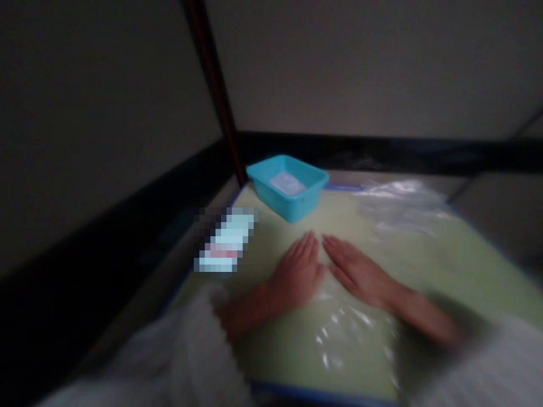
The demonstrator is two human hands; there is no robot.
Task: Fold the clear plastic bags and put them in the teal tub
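My left hand (pixel 299 268) lies flat, palm down, near the middle of the pale yellow-green tabletop (pixel 280 350). Opposite it, my right hand (pixel 358 268) also rests flat, its fingertips close to those of the left. Both hands are stretched out with nothing gripped. A clear plastic sheet or bag (pixel 343 333) with shiny creases lies just below and between them; how far it runs under the palms I cannot tell. Beyond the left fingertips stands a turquoise plastic basket (pixel 292 206) with something whitish and flat (pixel 287 183) inside.
More crumpled clear plastic (pixel 403 203) lies at the table's back right. A pixelated, bright phone-like screen (pixel 227 243) is at the left edge. The table has a blue rim (pixel 318 393). Walls with a dark band (pixel 382 151) meet in a corner behind it.
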